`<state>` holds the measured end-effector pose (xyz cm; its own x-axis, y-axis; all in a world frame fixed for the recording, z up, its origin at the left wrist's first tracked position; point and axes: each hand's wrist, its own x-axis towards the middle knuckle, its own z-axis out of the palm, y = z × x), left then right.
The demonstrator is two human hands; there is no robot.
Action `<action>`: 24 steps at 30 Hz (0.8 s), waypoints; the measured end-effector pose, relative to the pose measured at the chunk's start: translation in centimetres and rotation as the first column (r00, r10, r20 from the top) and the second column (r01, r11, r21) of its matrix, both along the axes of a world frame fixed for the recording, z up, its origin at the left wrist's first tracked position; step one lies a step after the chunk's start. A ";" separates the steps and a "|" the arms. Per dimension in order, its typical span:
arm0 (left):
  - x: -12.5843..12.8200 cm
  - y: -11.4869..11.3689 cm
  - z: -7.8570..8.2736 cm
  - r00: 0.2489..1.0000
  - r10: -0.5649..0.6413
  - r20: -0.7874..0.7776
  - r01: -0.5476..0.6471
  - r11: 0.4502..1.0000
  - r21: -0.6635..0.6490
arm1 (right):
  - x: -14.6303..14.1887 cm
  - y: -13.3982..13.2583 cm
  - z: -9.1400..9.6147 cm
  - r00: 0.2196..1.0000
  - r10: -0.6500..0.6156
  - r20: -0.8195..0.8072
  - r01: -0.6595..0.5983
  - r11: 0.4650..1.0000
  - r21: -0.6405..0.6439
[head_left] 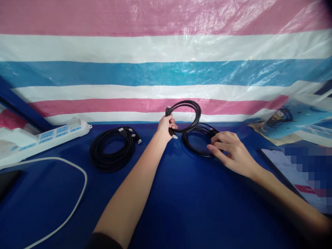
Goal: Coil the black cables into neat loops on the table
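My left hand (167, 126) is closed on a coiled black cable (198, 110), lifted above the blue table. Its dark plugs with pale tips stick out above and below my fist. Another black cable coil (197, 152) lies on the table just below and to the right. My right hand (230, 150) is over the right side of that coil, thumb and fingers curved and a little apart. Whether the fingertips touch its cable or dark plug I cannot tell. To the left of my left forearm lies a thicker black cable coil (97, 155), its plugs (129, 133) pointing right.
A white power strip (54, 136) lies at the left, with a white cord (84, 180) curving over the blue table (192, 204). At the right are a phone (287, 173) and a blue cartoon-printed bag (298, 116). A striped plastic sheet (155, 72) hangs behind.
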<state>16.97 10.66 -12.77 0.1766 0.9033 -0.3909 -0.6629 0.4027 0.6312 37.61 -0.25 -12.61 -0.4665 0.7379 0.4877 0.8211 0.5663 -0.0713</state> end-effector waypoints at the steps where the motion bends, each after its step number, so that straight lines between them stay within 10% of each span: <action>1: 0.1 0.0 0.0 1.000 0.002 -0.003 -0.002 1.000 0.004 | 0.6 0.2 -0.4 0.994 -0.098 -0.044 0.099 0.995 0.022; 8: 0.5 0.0 -0.4 0.999 -0.001 -0.038 0.002 0.999 0.035 | 2.8 2.6 -1.1 0.853 -0.518 0.061 0.522 0.844 -0.122; 24: 3.2 -1.9 -1.9 0.983 -0.041 -0.178 0.050 0.998 0.048 | -1.4 0.4 0.8 0.703 -0.541 0.461 0.676 0.711 -0.196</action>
